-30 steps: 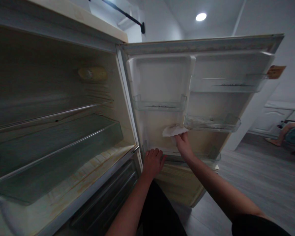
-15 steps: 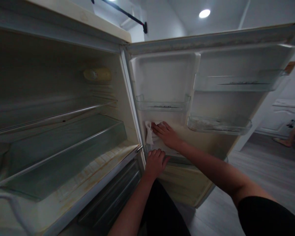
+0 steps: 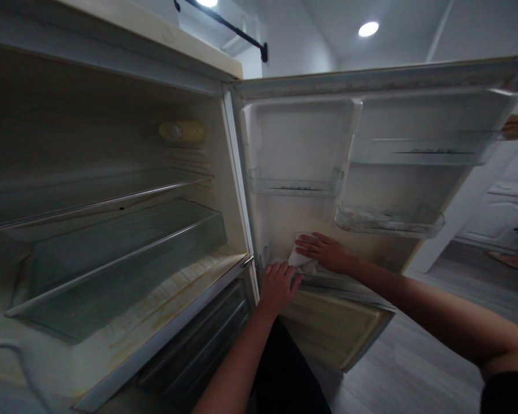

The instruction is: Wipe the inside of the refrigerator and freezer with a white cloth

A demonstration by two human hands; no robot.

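Observation:
My right hand [image 3: 326, 253] lies flat on a white cloth [image 3: 301, 257] and presses it against the inner panel of the open fridge door [image 3: 300, 215]. The cloth is bunched under the fingers, low on the panel. Just to its left, my left hand [image 3: 278, 286] has its fingers curled over the rim of the lowest door shelf [image 3: 349, 290], thumb a little apart. Most of that shelf's near part is hidden behind my hands.
Higher on the door are several clear shelves, one a small door shelf [image 3: 296, 185]. Left stands the fridge compartment with a glass shelf [image 3: 125, 276] and brownish stains. Below it is a dark drawer [image 3: 198, 339]. At far right, another person's foot [image 3: 507, 259] shows on the grey floor.
My right hand has slid the cloth right and downward along the door panel, away from the hinge side. My left hand stays at the shelf rim. The view has shifted slightly.

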